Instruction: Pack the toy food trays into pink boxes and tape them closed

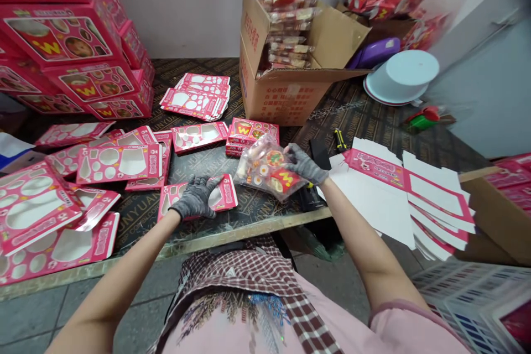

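My left hand (196, 197), in a grey glove, lies across a pink window box (228, 192) near the table's front edge. Its fingers reach over the top face and its thumb is at the front side, so part of the box is hidden. In my right hand (306, 164), also gloved, a clear plastic pack (269, 168) is gripped by its right side. Small toy food pieces and a red carton with a yellow W show through the plastic. Just behind the pack is a short stack of filled pink boxes (254, 130), with a window box (199, 136) beside it.
Pink window boxes (118, 163) lie piled at left, below stacked filled boxes (62, 36). Flat cartons (194, 97) are at the back. A cardboard box (286, 94) holds more packs. Unfolded card blanks (373, 204) overhang the right edge; a yellow-black cutter (340, 140) lies nearby.
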`<state>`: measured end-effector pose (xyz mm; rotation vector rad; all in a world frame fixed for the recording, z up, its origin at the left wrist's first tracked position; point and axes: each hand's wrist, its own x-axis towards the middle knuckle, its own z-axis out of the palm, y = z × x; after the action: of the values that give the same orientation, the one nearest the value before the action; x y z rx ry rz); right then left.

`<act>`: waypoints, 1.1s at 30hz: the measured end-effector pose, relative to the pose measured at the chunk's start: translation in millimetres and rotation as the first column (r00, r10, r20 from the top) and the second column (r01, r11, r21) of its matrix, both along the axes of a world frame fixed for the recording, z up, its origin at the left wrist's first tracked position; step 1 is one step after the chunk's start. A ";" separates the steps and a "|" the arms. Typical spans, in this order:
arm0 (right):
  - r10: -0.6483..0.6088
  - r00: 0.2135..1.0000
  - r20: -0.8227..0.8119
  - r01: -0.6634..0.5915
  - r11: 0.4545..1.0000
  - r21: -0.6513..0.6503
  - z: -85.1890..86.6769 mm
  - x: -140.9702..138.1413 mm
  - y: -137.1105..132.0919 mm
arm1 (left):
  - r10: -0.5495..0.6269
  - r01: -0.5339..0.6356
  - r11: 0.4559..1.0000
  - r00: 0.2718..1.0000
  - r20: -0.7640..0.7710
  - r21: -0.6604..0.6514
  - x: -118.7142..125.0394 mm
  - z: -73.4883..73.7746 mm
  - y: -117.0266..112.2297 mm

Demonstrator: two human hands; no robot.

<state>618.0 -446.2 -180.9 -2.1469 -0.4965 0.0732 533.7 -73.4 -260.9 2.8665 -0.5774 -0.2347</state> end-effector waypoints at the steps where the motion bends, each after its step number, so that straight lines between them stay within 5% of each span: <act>1: 0.024 0.999 0.024 -0.026 0.996 0.086 5.5 -14.7 -3.3 | 0.020 -0.018 0.999 0.998 0.052 -0.040 -8.8 3.1 6.5; 4: 0.068 0.997 -0.026 -0.060 0.971 0.230 17.3 -55.9 -2.0 | 0.114 -0.061 0.971 0.969 0.221 -0.233 -31.1 11.2 14.4; 9: 0.223 0.955 -0.194 -0.183 0.961 0.206 8.9 -90.0 18.3 | 0.123 -0.005 0.935 0.942 0.313 -0.354 -42.7 9.3 -6.5; 13: 0.463 0.851 -0.249 -0.460 0.885 0.074 -2.3 -88.4 23.8 | 0.016 0.108 0.938 0.935 0.354 -0.328 -42.3 -0.3 -20.6; 22: 0.531 0.733 -0.425 -0.582 0.813 0.014 -13.7 -69.8 38.8 | -0.337 0.379 0.902 0.917 0.213 -0.207 -59.3 8.0 -50.7; 25: 0.469 0.800 -0.375 -0.506 0.862 -0.002 -16.8 -72.8 25.7 | -0.369 0.406 0.888 0.909 0.193 -0.215 -62.2 8.4 -47.9; 29: 0.284 0.855 -0.434 -0.250 0.959 0.134 -19.2 -81.9 -6.8 | -0.195 0.261 0.935 0.944 0.267 -0.242 -56.9 5.4 -33.5; 33: 0.280 0.822 -0.496 -0.167 0.951 0.260 -38.4 -96.0 16.3 | -0.209 0.275 0.929 0.941 0.265 -0.247 -54.0 8.9 -48.9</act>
<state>522.0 -429.9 -219.2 -1.7523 -0.4045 0.7014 479.7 -122.3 -251.9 2.5574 -0.9333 0.1446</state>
